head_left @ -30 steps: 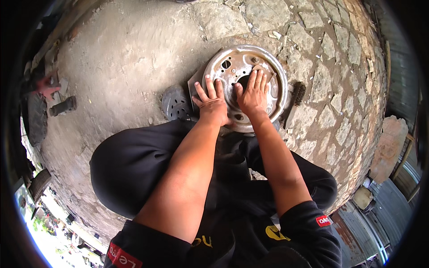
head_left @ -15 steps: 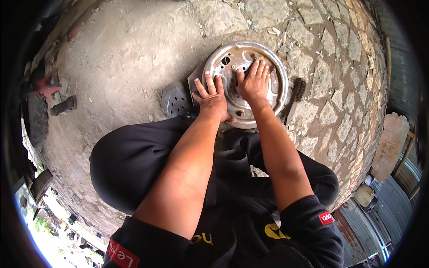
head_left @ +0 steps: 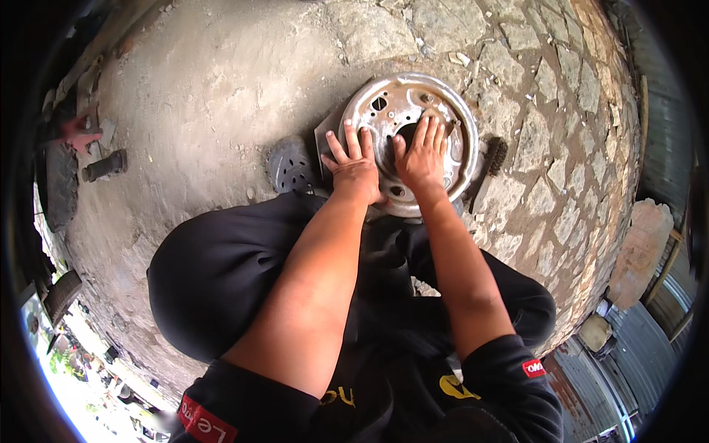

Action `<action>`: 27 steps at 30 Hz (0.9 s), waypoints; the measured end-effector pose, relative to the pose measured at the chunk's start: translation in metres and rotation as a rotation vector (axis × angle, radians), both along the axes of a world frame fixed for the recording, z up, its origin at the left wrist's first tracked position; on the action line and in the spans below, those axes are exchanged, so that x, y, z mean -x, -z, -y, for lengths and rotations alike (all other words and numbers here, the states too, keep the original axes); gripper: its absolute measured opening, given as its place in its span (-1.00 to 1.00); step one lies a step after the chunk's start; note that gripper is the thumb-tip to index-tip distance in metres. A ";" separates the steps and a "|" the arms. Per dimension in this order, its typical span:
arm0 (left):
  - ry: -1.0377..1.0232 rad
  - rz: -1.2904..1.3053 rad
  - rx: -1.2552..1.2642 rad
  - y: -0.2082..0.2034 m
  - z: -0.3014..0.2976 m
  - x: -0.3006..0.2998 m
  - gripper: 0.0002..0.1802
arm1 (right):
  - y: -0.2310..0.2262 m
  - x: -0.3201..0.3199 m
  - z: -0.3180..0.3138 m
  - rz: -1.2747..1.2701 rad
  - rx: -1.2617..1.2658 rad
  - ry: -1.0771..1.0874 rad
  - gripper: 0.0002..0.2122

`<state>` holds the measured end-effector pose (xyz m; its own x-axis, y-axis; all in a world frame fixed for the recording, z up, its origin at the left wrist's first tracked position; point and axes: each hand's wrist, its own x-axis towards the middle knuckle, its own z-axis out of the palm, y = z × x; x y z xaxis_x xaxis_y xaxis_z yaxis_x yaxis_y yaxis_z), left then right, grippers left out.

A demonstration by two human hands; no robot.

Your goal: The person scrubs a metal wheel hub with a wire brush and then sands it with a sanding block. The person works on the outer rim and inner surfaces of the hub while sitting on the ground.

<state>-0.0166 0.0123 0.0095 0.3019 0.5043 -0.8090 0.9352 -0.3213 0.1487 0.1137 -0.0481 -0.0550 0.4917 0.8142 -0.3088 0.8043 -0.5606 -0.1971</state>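
A round, worn metal brake backing plate with a raised rim, several small holes and a dark centre opening lies in front of me. My left hand rests on its left rim, fingers spread and thumb toward the near edge. Flat on the plate's face, right of the centre opening, is my right hand, its fingers stretched out. A brownish patch shows at the right fingertips; whether something lies under them I cannot tell. Beneath the plate's left side, a flat dark piece sticks out.
A grey clog with holes is left of the plate. A wire brush lies to its right on the stone floor. Farther left are a dark cylindrical part and a red metal part. Corrugated sheets stand at right.
My right hand has slid slightly toward me across the plate, away from the bolt near the far rim. The left hand stays on the left rim. The whole view has shifted a little.
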 end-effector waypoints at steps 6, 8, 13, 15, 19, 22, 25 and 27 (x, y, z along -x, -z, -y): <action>0.009 -0.009 0.018 0.001 -0.001 0.002 0.85 | -0.005 -0.010 -0.013 0.029 0.021 0.001 -0.20; 0.007 -0.010 0.022 -0.004 -0.005 0.000 0.84 | -0.007 0.002 0.002 0.039 0.075 -0.030 -0.19; -0.006 -0.012 0.010 0.000 -0.003 -0.001 0.84 | -0.011 -0.027 -0.022 -0.023 -0.017 -0.008 -0.20; 0.000 0.001 0.012 0.004 0.001 0.002 0.85 | -0.002 -0.017 -0.012 0.037 -0.011 -0.021 -0.20; -0.015 0.004 0.020 0.002 0.001 0.001 0.85 | -0.001 -0.005 0.003 0.039 0.015 -0.022 -0.20; -0.018 0.001 -0.004 0.000 -0.001 -0.001 0.84 | -0.009 -0.021 -0.025 -0.016 0.003 0.034 -0.18; -0.003 -0.008 0.021 0.000 -0.001 0.001 0.84 | -0.005 -0.009 -0.015 0.031 0.036 0.006 -0.16; -0.009 -0.008 0.014 0.003 -0.001 0.001 0.84 | -0.008 0.003 0.000 -0.008 0.067 -0.001 -0.18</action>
<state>-0.0172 0.0133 0.0069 0.2906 0.4955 -0.8186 0.9393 -0.3109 0.1453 0.1108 -0.0483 -0.0468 0.4887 0.7917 -0.3666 0.8033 -0.5723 -0.1650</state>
